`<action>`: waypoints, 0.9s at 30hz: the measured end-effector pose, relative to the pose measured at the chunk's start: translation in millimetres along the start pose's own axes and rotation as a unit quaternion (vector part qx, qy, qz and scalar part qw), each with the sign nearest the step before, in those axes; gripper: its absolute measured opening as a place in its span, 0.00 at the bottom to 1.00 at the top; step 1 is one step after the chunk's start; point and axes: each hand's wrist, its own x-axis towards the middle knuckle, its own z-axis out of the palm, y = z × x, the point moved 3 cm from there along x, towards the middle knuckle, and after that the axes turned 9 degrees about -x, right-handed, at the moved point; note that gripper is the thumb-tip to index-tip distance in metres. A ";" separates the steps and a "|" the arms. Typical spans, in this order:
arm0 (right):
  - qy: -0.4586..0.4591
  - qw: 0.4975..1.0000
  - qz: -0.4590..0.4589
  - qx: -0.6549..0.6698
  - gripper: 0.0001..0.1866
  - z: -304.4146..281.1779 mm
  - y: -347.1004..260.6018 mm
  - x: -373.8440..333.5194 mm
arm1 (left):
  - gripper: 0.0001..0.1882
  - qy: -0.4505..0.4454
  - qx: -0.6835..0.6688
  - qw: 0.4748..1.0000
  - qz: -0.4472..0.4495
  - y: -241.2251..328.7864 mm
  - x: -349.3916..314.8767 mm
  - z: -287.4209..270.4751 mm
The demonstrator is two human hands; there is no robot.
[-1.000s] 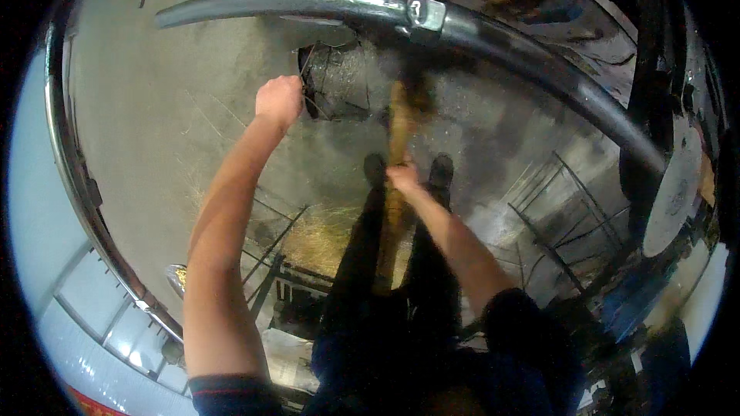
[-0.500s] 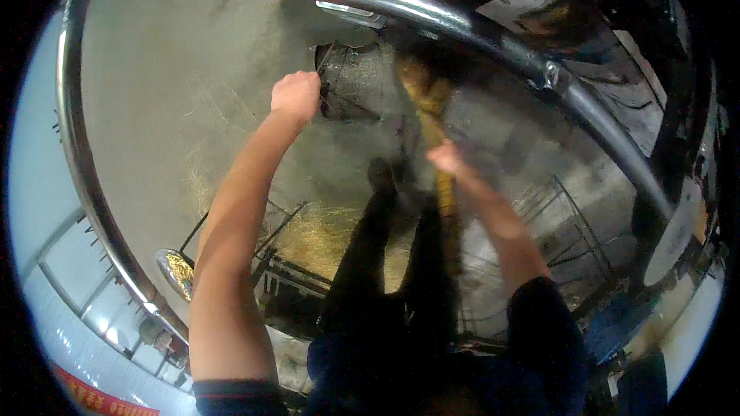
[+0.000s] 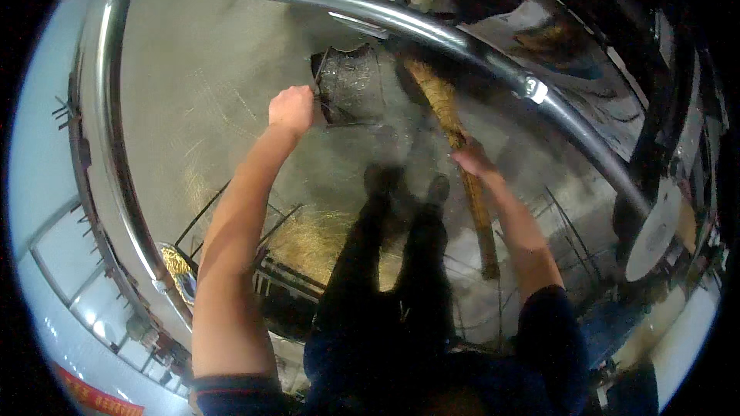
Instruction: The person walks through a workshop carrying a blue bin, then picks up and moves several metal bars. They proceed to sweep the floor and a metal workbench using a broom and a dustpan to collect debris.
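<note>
My left hand (image 3: 291, 110) is closed at the near left edge of a dustpan (image 3: 353, 86), apparently round its handle. The dustpan is dark and scuffed, rests at floor level ahead of me and has small bright bits scattered across it. In my right hand (image 3: 475, 158) is a straw-coloured broom (image 3: 439, 100) with a bound shaft, gripped around its middle. Its far end goes into shadow beneath a metal pipe, close to the right of the dustpan; whether it touches the floor I cannot tell. The shaft's other end points back toward me.
A thick metal pipe (image 3: 401, 23) curves across the top and right. Another metal rail (image 3: 108, 69) runs down the left. Golden strands (image 3: 308, 243) lie on the floor near my legs, beside a dark rack (image 3: 289, 300). A round container (image 3: 179, 268) holds golden material. A pale disc (image 3: 654, 233) stands right.
The near end of the broom has swung to the right, and my right hand has shifted slightly right with it. My left hand stays at the dustpan. The view has turned a little.
</note>
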 end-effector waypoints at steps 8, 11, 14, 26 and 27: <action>-0.065 0.964 0.106 0.235 0.30 72.7 -24.8 24.8 | 0.09 0.016 -0.066 0.991 -0.113 -12.7 29.2 -3.8; 0.018 0.995 -0.075 0.064 0.36 39.5 -10.8 -25.8 | 0.09 0.022 -0.053 0.993 -0.106 2.4 36.7 -10.2; 0.041 0.996 -0.025 0.079 0.35 21.1 -12.5 -82.7 | 0.10 0.022 -0.067 0.992 -0.108 -0.5 43.1 -10.9; 0.297 0.930 0.147 0.157 0.11 177.4 165.5 165.2 | 0.10 0.059 -0.078 0.994 -0.050 32.8 77.4 -27.0; 0.350 0.906 0.216 0.100 0.12 176.1 167.0 190.5 | 0.10 0.056 -0.080 0.995 -0.024 44.0 87.2 -29.8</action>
